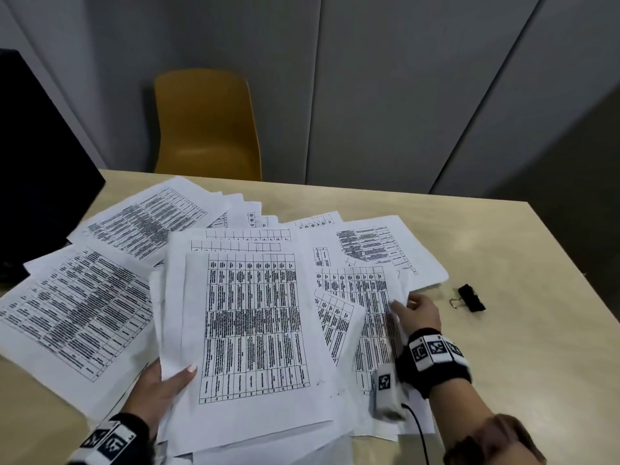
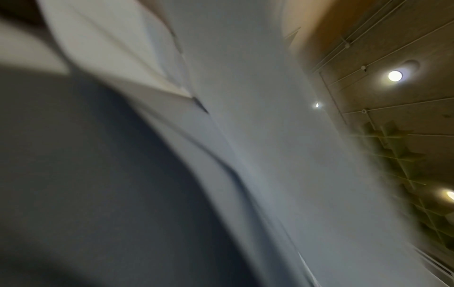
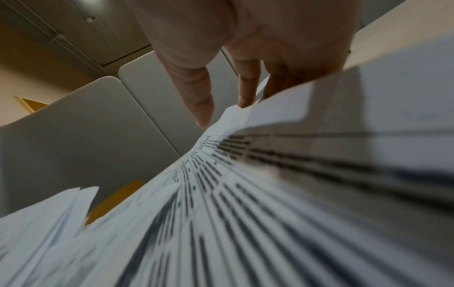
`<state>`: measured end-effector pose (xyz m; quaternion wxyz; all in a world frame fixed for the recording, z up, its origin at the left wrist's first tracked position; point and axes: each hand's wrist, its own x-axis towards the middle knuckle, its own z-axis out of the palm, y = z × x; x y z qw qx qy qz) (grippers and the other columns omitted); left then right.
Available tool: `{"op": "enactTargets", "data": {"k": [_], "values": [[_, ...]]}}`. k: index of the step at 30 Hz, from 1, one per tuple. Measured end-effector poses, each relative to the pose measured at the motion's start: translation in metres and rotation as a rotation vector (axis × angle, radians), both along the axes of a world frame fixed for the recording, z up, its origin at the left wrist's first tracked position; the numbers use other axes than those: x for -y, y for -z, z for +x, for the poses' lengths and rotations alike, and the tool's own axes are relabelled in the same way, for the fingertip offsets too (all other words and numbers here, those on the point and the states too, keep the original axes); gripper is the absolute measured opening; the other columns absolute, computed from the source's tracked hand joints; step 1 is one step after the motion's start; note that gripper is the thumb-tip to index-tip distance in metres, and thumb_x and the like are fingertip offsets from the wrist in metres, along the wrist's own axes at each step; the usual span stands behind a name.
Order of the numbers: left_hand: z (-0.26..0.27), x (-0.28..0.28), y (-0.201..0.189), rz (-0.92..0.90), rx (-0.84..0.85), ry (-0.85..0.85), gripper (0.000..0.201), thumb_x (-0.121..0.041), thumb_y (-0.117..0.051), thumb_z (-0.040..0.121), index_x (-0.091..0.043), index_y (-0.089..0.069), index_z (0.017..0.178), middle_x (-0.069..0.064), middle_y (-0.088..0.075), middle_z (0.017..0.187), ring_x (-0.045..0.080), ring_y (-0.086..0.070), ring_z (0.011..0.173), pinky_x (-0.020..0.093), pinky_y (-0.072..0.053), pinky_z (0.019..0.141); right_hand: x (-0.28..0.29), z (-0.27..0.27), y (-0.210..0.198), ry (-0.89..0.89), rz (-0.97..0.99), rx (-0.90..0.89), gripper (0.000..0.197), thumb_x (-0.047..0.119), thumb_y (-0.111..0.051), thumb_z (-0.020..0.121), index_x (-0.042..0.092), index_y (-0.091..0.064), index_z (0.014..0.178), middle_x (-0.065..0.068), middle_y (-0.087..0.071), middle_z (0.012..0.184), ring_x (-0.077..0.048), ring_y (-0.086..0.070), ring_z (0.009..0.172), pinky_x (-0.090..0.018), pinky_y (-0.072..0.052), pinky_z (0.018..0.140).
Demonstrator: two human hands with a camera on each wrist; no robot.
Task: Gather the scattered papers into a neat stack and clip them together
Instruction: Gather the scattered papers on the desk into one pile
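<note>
My left grip (image 1: 160, 385) is clamped on a bundle of sheets (image 1: 251, 327) near the front edge of the table (image 1: 523, 250): the thumb lies across the top page at its lower left corner, and the fingers are hidden under the paper. That bundle is lifted slightly at my side and fans out unevenly, with printed tables facing up. The left wrist view shows only blurred white paper edges close to the lens, and ceiling lights beyond.

My right grip (image 1: 417, 313) pinches the edge of another sheet (image 1: 365, 297) toward the right side of the table; in the right wrist view the thumb (image 3: 196, 93) comes down on top of the page and the fingertips (image 3: 248, 91) curl under its raised corner. Both wrists wear black bands with square black-and-white markers.

The rest of the papers (image 1: 77, 307) lie scattered and overlapping across the table, from the left edge, where some reach under a dark monitor (image 1: 37, 169), to the middle of the far edge. A black binder clip (image 1: 469, 298) sits on bare tabletop just right of my right grip, apart from the papers, with its wire handles pointing toward them. A yellow chair (image 1: 208, 129) stands behind the far edge, against grey wall panels.
</note>
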<state>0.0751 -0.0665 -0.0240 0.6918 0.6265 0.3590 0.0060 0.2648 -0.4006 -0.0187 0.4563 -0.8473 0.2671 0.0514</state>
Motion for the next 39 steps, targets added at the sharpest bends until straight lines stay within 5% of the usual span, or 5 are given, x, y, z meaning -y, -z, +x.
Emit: {"op": "enactTargets", "data": {"k": [12,22,29,33,39], "values": [[0.003,-0.009,0.012,0.031,-0.026,0.007,0.018,0.003,-0.057,0.085,-0.008,-0.06,0.098,0.011,-0.067,0.096,0.03,-0.06,0.096,0.039,-0.039,0.096,0.021,0.054,-0.006,0.092,0.277,-0.055,0.033,0.019,-0.049,0.093,-0.003,-0.059,0.115,-0.023,-0.061,0.113,-0.025,-0.054,0.081,-0.014,-0.041,0.048],[0.004,-0.011,0.015,0.027,-0.021,0.001,0.018,0.004,-0.056,0.085,-0.011,-0.062,0.093,0.004,-0.072,0.081,0.028,-0.063,0.087,0.038,-0.048,0.083,0.051,0.017,0.016,0.238,0.502,-0.057,0.035,0.003,-0.041,0.095,0.011,-0.037,0.061,-0.002,-0.042,0.03,-0.009,-0.041,0.018,-0.01,-0.032,0.026],[0.004,-0.011,0.016,0.027,-0.019,0.002,0.023,0.003,-0.055,0.086,-0.006,-0.058,0.106,0.016,-0.067,0.1,0.03,-0.061,0.092,0.038,-0.05,0.083,0.026,-0.032,0.019,0.075,0.731,-0.111,0.048,0.043,-0.068,0.077,0.02,-0.055,0.118,-0.001,-0.066,0.107,-0.022,-0.063,0.097,-0.044,-0.043,0.099],[0.003,-0.01,0.016,0.025,-0.012,-0.004,0.02,0.004,-0.055,0.086,-0.009,-0.06,0.1,-0.005,-0.073,0.071,0.018,-0.064,0.073,0.019,-0.054,0.05,0.002,-0.054,0.025,-0.064,0.434,-0.15,0.032,0.005,-0.073,0.074,0.0,-0.052,0.098,-0.012,-0.062,0.07,-0.02,-0.058,0.053,-0.027,-0.049,0.052],[0.003,-0.008,0.014,0.011,-0.028,0.005,0.024,0.002,-0.056,0.086,-0.008,-0.057,0.108,0.009,-0.066,0.094,0.032,-0.061,0.094,0.042,-0.043,0.091,0.012,-0.05,0.008,0.061,0.427,-0.033,0.025,0.006,-0.067,0.08,-0.007,-0.055,0.096,-0.015,-0.061,0.069,-0.025,-0.058,0.057,-0.03,-0.05,0.052]]}}
